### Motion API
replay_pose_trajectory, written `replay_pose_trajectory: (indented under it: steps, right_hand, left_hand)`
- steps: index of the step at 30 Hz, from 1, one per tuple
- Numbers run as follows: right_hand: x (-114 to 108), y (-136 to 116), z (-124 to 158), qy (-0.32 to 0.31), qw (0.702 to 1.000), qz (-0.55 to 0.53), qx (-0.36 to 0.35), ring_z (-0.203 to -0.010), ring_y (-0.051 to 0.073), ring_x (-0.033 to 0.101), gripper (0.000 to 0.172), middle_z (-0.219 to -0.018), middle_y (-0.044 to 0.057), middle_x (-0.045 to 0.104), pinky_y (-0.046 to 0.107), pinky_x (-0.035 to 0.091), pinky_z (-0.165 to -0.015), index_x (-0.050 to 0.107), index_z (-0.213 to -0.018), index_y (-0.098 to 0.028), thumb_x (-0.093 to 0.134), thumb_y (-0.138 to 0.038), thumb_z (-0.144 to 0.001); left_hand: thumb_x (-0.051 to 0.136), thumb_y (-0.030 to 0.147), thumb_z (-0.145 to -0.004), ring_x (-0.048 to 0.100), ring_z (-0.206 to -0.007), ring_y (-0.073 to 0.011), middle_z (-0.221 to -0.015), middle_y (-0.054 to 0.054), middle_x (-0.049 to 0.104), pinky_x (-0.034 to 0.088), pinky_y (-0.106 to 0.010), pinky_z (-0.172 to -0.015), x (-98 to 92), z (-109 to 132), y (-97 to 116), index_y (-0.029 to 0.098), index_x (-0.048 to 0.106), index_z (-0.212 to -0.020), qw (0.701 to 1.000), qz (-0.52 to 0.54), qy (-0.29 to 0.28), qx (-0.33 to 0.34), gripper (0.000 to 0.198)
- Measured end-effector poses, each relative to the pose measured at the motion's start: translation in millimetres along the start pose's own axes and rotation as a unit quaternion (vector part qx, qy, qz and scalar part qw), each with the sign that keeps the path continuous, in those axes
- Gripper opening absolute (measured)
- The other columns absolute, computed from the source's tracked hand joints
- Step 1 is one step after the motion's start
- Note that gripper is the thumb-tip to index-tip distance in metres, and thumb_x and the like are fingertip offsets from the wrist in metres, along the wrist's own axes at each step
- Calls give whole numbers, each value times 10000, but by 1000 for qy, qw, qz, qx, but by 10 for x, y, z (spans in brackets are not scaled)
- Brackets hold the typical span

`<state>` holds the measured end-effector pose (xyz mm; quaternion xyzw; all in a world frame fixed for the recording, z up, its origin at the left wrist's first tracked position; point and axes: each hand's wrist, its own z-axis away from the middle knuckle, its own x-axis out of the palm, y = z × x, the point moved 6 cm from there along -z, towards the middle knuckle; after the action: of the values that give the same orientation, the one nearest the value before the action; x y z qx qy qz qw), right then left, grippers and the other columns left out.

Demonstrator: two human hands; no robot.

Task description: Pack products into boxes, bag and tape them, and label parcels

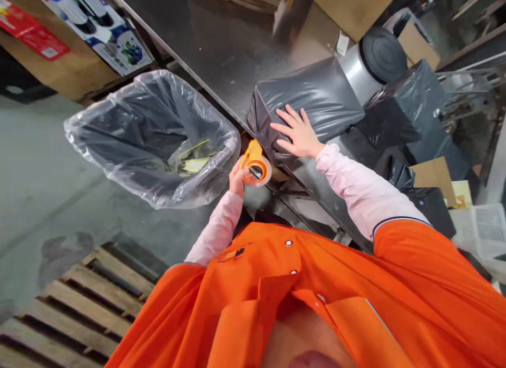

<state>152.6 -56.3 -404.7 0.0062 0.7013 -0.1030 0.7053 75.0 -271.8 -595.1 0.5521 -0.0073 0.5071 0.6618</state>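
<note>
My right hand (297, 134) lies flat, fingers spread, on a parcel wrapped in dark grey plastic (316, 96) that rests at the near edge of a metal table (221, 46). My left hand (237, 179) grips an orange tape dispenser (255, 165) with a roll of clear tape, held just below the parcel's near corner at the table's edge. Both my sleeves are pale pink under an orange vest.
A bin lined with a clear plastic bag (154, 136) stands left of the table, scraps inside. More dark-wrapped parcels (415, 102) and a grey cylinder with a black lid (375, 57) sit to the right. A wooden pallet (71, 315) lies at lower left. Cardboard boxes (59, 67) line the back.
</note>
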Motion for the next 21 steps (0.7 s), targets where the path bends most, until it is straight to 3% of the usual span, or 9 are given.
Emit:
replay_pose_trajectory:
  steps: [3,5,7,9,13,16,18,20,21]
  right_hand:
    - [54,31,-106,2,1000,6,-3,-1736,469,157,642,-1862,102,279,841,46,-1325,533,-1685,-284,565,-499,-1081]
    - [60,38,-137,-4,1000,17,-2,-1737,464,153,646,-1867,108,265,839,60,-1327,515,-1697,-282,547,-493,-1088]
    - [45,32,-143,-8,1000,26,-1,-1739,461,149,650,-1871,118,251,832,74,-1331,503,-1705,-278,530,-493,-1093]
    - [21,12,-149,-8,999,31,1,-1739,457,153,647,-1872,120,250,827,82,-1334,499,-1707,-279,513,-490,-1096]
    - [-1,-52,-200,-1,1000,19,9,-1732,466,175,642,-1857,149,282,836,79,-1326,525,-1688,-244,490,-492,-1097]
    - [13,-77,-253,18,999,-35,14,-1722,457,218,664,-1823,181,350,820,80,-1338,536,-1678,-209,460,-547,-1111]
    - [-7,-17,-274,54,993,-105,18,-1704,414,292,678,-1790,176,413,756,142,-1370,542,-1671,-213,471,-591,-1111]
    - [-108,197,-258,123,973,-190,40,-1642,342,426,637,-1733,166,497,620,279,-1385,594,-1617,-213,509,-588,-1109]
    - [-189,383,-232,163,958,-226,65,-1584,303,506,582,-1684,166,554,541,356,-1365,636,-1564,-200,522,-552,-1115]
  left_hand:
    - [855,290,-632,777,-894,-287,-1463,-125,744,627,-342,-626,177,714,-585,201,703,-1485,999,10,-2,-45,871]
    - [884,351,-599,784,-1016,-358,-1508,-149,712,662,-387,-674,388,903,-817,195,674,-1526,998,1,-12,-59,963]
    - [863,420,-622,757,-1161,-406,-1502,-176,709,687,-428,-764,614,836,-833,158,672,-1520,999,-25,-16,-29,955]
    - [823,430,-684,721,-1274,-413,-1423,-183,748,683,-461,-918,936,656,-763,131,742,-1409,993,-98,-63,-8,788]
    - [911,247,-601,710,-1297,-453,-1073,-174,826,569,-484,-1147,1931,546,-865,115,850,-998,920,-296,-243,-82,423]
    - [927,170,-556,728,-1239,-475,-997,-205,822,554,-505,-1132,2475,709,-942,91,835,-905,895,-300,-310,-111,369]
    - [911,191,-567,753,-1198,-448,-1097,-216,826,586,-505,-1075,2441,870,-857,90,828,-1017,881,-280,-359,-131,468]
    - [907,257,-545,772,-1162,-436,-1224,-214,813,627,-510,-998,2052,981,-573,107,799,-1182,882,-232,-383,-144,664]
    - [911,296,-528,757,-1193,-469,-1292,-241,789,627,-540,-998,1768,961,-342,93,783,-1242,911,-148,-356,-147,753]
